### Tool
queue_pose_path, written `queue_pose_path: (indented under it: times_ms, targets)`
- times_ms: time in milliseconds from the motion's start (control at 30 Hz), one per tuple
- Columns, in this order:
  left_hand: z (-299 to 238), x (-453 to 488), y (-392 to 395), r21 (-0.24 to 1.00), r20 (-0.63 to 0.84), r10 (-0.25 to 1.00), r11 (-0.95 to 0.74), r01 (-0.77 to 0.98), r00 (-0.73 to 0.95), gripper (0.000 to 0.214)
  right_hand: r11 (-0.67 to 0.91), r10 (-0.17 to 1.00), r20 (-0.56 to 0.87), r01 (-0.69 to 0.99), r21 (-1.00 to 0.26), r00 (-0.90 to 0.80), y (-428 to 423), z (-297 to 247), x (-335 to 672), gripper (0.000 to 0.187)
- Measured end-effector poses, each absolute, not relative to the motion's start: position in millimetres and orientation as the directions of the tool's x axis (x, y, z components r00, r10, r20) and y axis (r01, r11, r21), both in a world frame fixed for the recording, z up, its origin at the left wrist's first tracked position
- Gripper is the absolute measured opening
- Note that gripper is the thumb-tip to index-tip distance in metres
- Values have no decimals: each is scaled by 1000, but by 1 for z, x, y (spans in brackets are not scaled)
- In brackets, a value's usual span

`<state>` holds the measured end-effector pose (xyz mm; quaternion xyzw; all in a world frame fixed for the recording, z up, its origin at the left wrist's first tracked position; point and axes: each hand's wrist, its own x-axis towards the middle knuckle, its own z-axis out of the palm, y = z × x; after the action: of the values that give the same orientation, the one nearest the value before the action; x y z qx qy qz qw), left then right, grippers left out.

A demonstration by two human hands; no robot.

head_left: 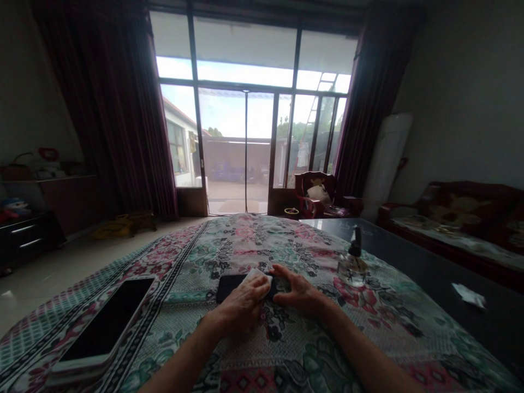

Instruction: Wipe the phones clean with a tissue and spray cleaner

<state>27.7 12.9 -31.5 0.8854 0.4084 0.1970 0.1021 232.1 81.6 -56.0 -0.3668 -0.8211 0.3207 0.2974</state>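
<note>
A dark phone (229, 285) lies flat on the flowered tablecloth (184, 338), its long side running left to right. My left hand (248, 303) presses a folded white tissue (258, 274) down on the phone's face, with the fingers closed over it; part of the phone is hidden underneath. At the phone's right end is my right hand (301, 289), thumb on the near edge and fingers on the far edge, gripping it. To the right stands a clear glass bottle (352, 270) with a black pump top.
A large white-framed phone (106, 322) rests on the cloth at left. A crumpled white tissue (469, 295) lies on the dark tabletop (434, 273) at right. Beyond are a wooden armchair (315, 191), a wooden sofa (450, 213) and glass doors (229, 153).
</note>
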Motion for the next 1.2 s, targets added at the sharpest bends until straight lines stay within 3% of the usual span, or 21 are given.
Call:
queue_pose_path:
  times_ms: [167,467,667,867,1200]
  targets:
    - [-33,36,16,340,262,732,-680,650,629,53,546,785,258,432,-718,-563,82,-58,230,79]
    - [-41,28,34,285,247,839,-541,791,485,49,535,796,241,458,-710,-555,78,-53,228,81]
    - [-45,17,36,219,200,889,-450,866,411,54,507,845,161,667,-545,-511,78,-52,225,85]
    - [-42,15,30,270,264,834,-546,793,484,52,557,816,142,696,-453,-560,78,-52,224,74]
    - [-31,31,25,403,322,792,-610,682,519,29,533,821,112,680,-503,-560,82,-49,223,80]
